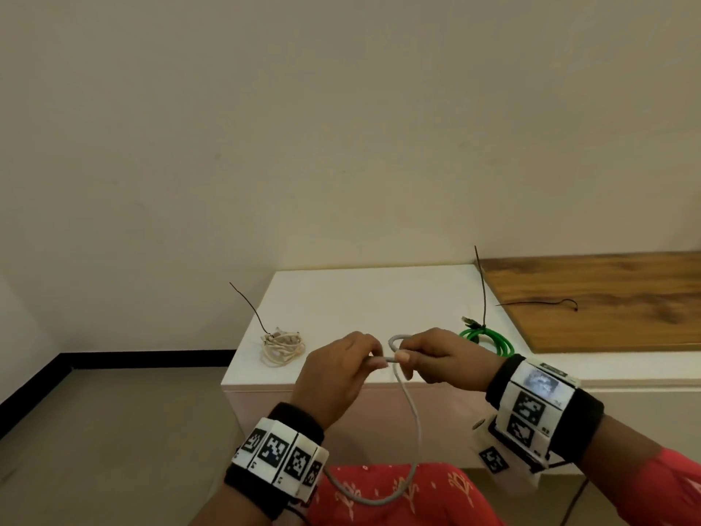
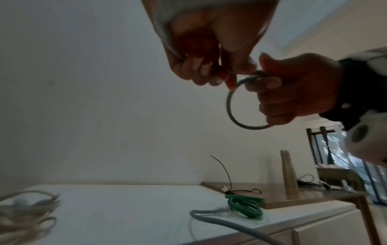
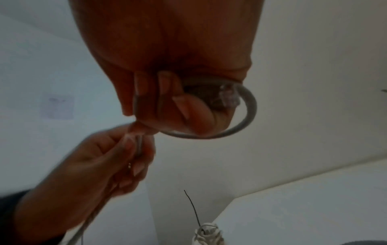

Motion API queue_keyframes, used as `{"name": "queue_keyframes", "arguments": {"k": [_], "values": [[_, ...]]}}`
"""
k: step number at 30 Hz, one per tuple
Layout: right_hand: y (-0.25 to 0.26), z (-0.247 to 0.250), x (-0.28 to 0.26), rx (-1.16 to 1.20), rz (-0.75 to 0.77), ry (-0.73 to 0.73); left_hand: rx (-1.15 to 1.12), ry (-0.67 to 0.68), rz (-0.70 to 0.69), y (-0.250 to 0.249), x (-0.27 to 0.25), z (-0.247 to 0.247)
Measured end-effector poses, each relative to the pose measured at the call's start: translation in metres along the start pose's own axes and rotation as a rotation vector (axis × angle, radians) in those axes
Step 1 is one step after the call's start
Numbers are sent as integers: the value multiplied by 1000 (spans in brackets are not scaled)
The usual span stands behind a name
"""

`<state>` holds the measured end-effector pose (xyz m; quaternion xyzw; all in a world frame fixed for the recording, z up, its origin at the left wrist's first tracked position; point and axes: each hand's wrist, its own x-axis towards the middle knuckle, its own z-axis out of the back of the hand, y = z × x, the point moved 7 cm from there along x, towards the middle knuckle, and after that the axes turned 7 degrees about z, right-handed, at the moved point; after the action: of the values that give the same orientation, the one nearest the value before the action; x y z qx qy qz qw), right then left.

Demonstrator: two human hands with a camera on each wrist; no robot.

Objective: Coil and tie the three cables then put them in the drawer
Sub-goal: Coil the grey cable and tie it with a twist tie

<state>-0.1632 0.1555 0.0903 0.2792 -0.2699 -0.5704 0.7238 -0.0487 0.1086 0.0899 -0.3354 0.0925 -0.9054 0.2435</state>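
In front of your hands stands the white cabinet (image 1: pixel 379 298), and to the right of your right hand the wooden board (image 1: pixel 607 298) lies on it, with a loose black tie (image 1: pixel 546 303) on the wood. Your left hand (image 1: pixel 337 377) is beside your right hand (image 1: pixel 440 358), both above the near edge of the cabinet, and their fingertips meet. The grey cable (image 1: pixel 411 411) is between them: your right hand has its fingers curled around a small loop of it, with the clear plug (image 3: pixel 229 97) inside the palm, and your left hand pinches the cable just beside that loop with thumb and fingers. From there the cable hangs down under your hands to your lap and curves toward your left wrist. Beyond your left hand, on the cabinet top, the beige cable (image 1: pixel 282 349) lies coiled with a dark tie standing up from it. Beyond your right hand the green cable (image 1: pixel 489 339) lies coiled too, also with a tie standing up, just beside the wooden board.
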Motion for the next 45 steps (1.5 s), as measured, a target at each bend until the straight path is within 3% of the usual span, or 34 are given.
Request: {"name": "queue_keyframes", "arguments": {"k": [4,9,12,18,20,24,27,31,36,40,45], "values": [[-9,3,-6,479,-149,-19,-126,-83,183,34,-4,4],[0,-6,-7,767,-148,75,-246,-177,344,35,2,7],[-3,7,-5,972,-135,-72,-421,-183,466,39,4,1],[-8,34,-5,1369,-56,-297,-911,7,677,31,-21,-30],[0,39,-3,1506,56,-326,-825,4,647,25,-27,-35],[11,45,-4,1610,165,-461,-428,31,379,0,-32,-48],[14,45,-5,1525,209,-564,-296,114,309,-16,-31,-54],[11,34,-3,1255,282,-603,-213,121,299,-26,-27,-47],[14,13,-4,481,313,-572,-94,159,288,-33,-21,-43],[14,-6,-2,-92,229,-404,-334,267,407,-37,-25,-50],[-2,-1,1,-381,32,-263,-633,436,705,-11,-49,-59]]}}
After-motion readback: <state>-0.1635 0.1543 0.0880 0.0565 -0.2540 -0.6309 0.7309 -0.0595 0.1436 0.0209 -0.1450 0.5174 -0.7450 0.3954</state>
